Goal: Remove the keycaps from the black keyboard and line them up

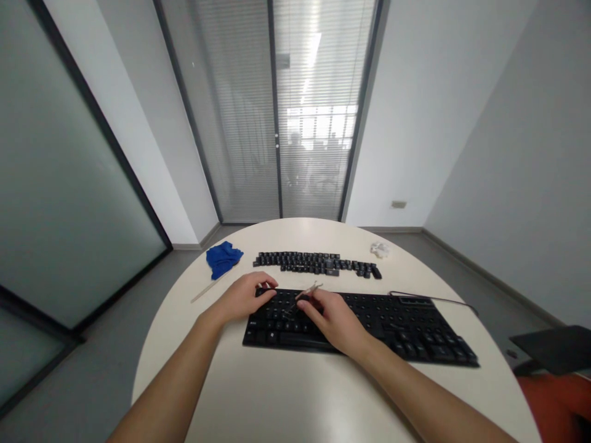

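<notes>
Black keyboard [383,317] lies lower centre to lower right of frame. Left hand [242,297], half open, thumb and fingers apart, rests at its upper left corner. Right hand [339,321], fingers nearly closed, pinches a thin pale tool [314,287] over the left-centre keys. Loose keycaps [300,261] sit in rows at frame centre, between blue cloth [222,258] on the left and crumpled white material [380,249] on the right.

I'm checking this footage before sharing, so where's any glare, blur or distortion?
In the head view: bright glare through the glass panel, soft sheen on the near table, wide-angle lean in the walls, and indistinct detail where the right hand meets the dark keyboard.
</notes>
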{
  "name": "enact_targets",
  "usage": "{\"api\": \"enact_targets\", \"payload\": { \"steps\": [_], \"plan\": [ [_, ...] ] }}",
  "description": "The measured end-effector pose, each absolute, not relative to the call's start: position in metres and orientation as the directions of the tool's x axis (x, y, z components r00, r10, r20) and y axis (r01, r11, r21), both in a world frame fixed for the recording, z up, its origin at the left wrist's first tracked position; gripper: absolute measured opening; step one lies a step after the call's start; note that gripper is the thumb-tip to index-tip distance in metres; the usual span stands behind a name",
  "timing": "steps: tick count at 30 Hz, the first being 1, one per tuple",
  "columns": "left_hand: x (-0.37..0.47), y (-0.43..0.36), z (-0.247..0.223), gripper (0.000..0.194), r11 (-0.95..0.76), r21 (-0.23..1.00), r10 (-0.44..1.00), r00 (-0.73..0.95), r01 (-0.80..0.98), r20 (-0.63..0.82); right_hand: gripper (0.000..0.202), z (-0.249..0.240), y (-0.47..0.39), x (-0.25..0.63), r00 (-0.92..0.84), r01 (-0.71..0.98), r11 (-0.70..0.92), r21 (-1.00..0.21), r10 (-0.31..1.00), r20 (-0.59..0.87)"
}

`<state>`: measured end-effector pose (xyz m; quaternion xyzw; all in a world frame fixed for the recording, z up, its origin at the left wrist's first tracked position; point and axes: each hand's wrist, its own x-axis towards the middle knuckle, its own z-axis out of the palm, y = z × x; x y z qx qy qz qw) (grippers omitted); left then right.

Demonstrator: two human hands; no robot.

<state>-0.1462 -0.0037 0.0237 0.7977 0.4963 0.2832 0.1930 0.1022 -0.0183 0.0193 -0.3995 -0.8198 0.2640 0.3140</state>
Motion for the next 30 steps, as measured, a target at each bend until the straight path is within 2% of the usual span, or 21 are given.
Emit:
{"api": "enact_targets", "payload": {
  "steps": [9, 16, 23, 30],
  "plan": [
    [-0.153, -0.001, 0.021, 0.022, -0.398, 0.581, 0.9, 0.426, 0.71, 0.096, 0.018, 0.021, -0.024, 0.086, -0.556, 0.495, 0.611, -0.618, 0.769, 0.315],
    [-0.149, -0.012, 0.03, 0.027, -0.429, 0.55, 0.886, 0.453, 0.716, 0.102, 0.019, 0.023, -0.023, 0.081, -0.664, 0.441, 0.711, -0.548, 0.669, 0.333],
    [-0.14, -0.016, 0.028, 0.031, -0.489, 0.551, 0.852, 0.507, 0.676, 0.133, 0.022, 0.018, -0.016, 0.084, -0.538, 0.487, 0.577, -0.656, 0.79, 0.294],
    [-0.133, -0.015, 0.026, 0.02, -0.521, 0.544, 0.83, 0.538, 0.657, 0.146, 0.029, 0.005, -0.004, 0.086, -0.447, 0.427, 0.457, -0.78, 0.857, 0.258]
  ]
}}
